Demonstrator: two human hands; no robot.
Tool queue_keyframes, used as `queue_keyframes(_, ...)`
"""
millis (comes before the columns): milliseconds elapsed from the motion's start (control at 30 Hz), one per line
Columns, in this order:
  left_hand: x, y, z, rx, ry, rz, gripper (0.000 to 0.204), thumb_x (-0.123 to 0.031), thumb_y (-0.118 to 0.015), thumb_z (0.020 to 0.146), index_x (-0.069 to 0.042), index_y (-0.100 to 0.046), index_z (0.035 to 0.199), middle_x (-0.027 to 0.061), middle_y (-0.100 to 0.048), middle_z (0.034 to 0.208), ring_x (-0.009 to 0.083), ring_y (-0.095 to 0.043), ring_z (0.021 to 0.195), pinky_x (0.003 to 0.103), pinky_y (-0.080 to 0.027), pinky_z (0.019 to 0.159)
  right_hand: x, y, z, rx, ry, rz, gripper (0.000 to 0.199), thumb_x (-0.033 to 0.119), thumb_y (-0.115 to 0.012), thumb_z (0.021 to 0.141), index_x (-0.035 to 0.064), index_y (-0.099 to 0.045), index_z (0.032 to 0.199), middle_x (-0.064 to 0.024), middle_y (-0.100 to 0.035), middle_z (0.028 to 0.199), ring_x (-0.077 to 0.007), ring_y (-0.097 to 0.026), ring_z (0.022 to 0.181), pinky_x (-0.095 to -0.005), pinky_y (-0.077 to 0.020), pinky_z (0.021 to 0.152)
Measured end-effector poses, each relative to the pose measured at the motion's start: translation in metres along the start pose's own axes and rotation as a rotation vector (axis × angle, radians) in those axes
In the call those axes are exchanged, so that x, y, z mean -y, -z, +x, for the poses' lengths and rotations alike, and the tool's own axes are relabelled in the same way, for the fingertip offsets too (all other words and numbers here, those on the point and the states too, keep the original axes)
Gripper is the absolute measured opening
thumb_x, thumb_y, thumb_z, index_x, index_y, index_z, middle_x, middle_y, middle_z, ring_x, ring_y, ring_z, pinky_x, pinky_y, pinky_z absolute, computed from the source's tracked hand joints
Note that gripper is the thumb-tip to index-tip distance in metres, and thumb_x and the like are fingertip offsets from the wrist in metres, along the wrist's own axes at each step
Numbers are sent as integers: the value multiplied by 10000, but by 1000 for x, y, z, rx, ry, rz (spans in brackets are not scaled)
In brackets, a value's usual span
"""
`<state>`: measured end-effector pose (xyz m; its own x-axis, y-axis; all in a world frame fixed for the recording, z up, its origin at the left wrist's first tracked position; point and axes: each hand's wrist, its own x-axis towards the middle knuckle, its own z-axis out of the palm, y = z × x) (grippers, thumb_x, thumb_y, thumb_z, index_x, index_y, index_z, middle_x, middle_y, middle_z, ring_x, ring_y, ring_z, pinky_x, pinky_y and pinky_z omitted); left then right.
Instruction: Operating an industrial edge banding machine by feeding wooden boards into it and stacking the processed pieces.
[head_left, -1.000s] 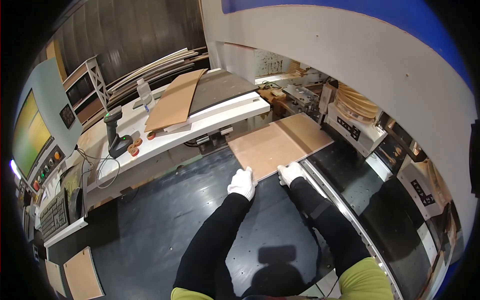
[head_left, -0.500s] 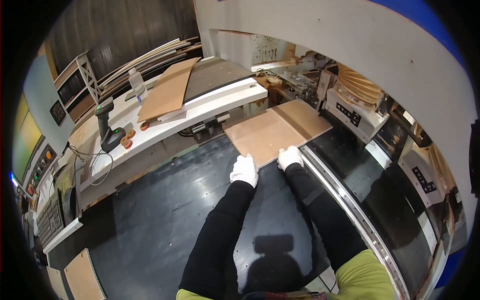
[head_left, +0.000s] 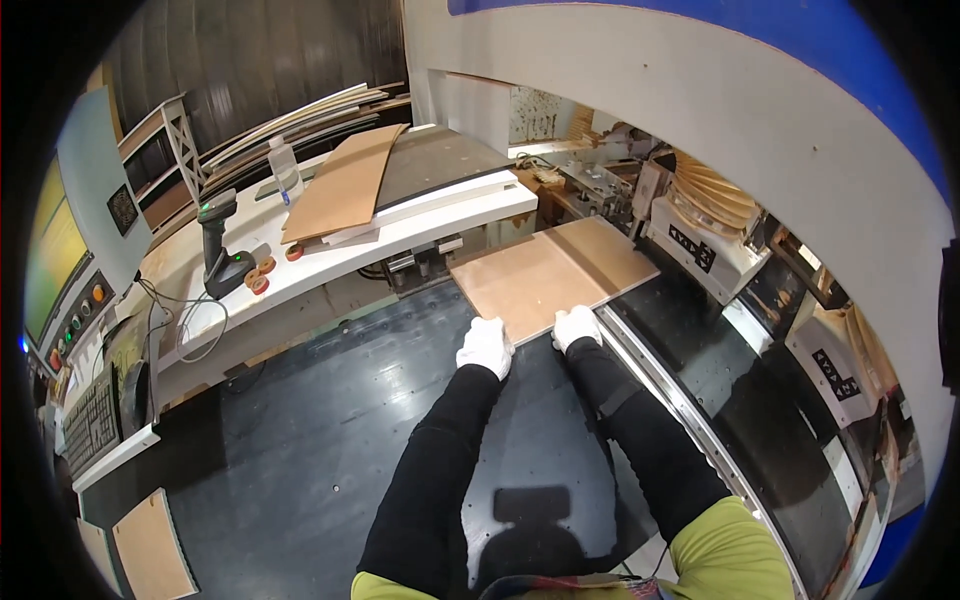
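A flat tan wooden panel (head_left: 545, 280) lies at the machine's opening, its far right part in shadow and its right side across a metal rail. My left hand (head_left: 486, 347), in a white glove, grips the panel's near left corner with the fingers closed. On the near edge, a little farther right, my right hand (head_left: 577, 328) is also gloved and closed on the panel. Both arms, in black sleeves, reach forward over the black machine table (head_left: 290, 420). The fingertips are partly hidden at the panel's edge.
A metal rail (head_left: 660, 375) runs along the right. Beyond it stand machine heads with pleated bellows (head_left: 712, 190). On the white bench (head_left: 420, 222) are a barcode scanner (head_left: 222, 245), tape rolls (head_left: 262, 272), a bottle (head_left: 284, 168) and boards. A keyboard (head_left: 92, 425) is at left; more panels (head_left: 155, 545) lie lower left.
The camera view has shifted slightly, so the scene sits a little lower. Both hands keep their grip on the panel, which has hardly moved against the machine.
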<state>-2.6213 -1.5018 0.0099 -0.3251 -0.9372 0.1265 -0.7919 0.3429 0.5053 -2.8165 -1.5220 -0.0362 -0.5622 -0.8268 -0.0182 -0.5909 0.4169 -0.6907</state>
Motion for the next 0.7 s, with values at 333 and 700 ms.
queue_keyframes(333,-2,-5,-1,-45,-1,1,260,-158,-666,768,-59,-571,989,230,-544,1050,378,-589,986,470,-503,790,8,18,-21,74,75,194,282,186,-473,881,-53,-554,756,-146,-638,630,-210,-632,532,-322,-507,522)
queue_keyframes(700,-4,-11,-20,-119,79,-88,375,-208,-640,789,-91,-511,1121,218,-517,1095,401,-555,1021,490,-474,825,-7,26,-166,167,344,289,670,275,-667,807,-27,-383,1333,-197,-590,1116,-307,-606,1004,-371,-472,901)
